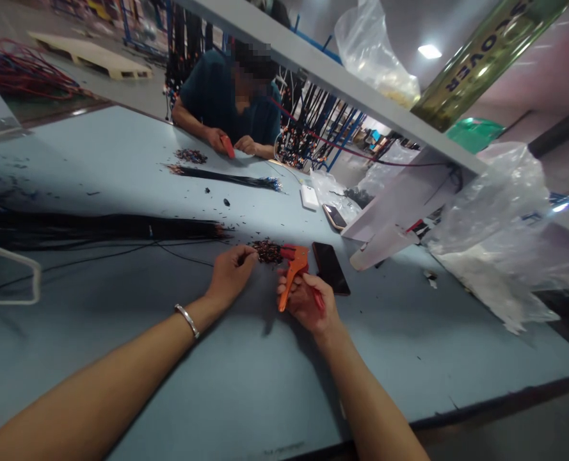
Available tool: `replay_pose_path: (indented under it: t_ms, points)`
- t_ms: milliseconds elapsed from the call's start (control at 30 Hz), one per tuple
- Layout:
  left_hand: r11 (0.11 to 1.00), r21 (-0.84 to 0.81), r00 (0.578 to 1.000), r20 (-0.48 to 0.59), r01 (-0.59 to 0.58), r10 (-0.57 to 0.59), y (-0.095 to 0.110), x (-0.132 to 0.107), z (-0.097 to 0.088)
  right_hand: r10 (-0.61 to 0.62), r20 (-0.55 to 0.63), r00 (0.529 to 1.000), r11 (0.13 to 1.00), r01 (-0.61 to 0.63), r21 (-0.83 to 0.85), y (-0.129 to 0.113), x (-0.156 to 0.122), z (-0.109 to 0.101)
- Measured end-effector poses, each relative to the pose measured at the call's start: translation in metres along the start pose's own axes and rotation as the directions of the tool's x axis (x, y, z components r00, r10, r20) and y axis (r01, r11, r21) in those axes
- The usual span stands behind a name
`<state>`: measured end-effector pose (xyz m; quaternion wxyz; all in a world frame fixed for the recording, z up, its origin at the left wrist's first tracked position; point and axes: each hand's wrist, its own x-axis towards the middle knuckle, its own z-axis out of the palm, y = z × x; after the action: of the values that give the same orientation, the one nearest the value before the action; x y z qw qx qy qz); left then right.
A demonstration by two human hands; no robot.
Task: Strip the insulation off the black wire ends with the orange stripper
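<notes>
Blue table (246, 384): right hand (308, 302) clasps orange stripper (291, 272), left hand (230, 275) pinched shut at wire scraps (267, 251); clear bag (490, 192) holds white material

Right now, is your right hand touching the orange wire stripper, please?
Touching. The head view shows the right hand gripping the orange wire stripper by its handles.

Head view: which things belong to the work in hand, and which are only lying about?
In use: orange wire stripper in the right hand; pile of wire bits at the left hand; black wire bundle.
Lying about: black phone; second phone; white box; plastic bags.
</notes>
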<state>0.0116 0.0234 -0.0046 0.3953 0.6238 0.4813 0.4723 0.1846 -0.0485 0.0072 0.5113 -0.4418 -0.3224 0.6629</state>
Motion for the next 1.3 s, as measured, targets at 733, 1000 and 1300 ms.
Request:
replay_pose_path:
  t_ms: [733,1000,1300]
  points:
    - [0.994,0.084,0.998,-0.009,-0.067,0.068,-0.005,0.0,-0.001,-0.354,-0.057,0.933,0.878,0.311,-0.363,-0.007,-0.017,-0.01]
    - [0.967,0.228,0.993,0.018,-0.118,0.117,-0.003,0.003,-0.003,-0.375,0.043,0.926,0.694,0.311,-0.65,-0.002,-0.018,-0.003]
    - [0.964,0.235,0.991,0.064,-0.125,0.114,-0.007,0.005,-0.003,-0.344,-0.044,0.938,0.797,0.267,-0.542,0.003,-0.015,-0.005]
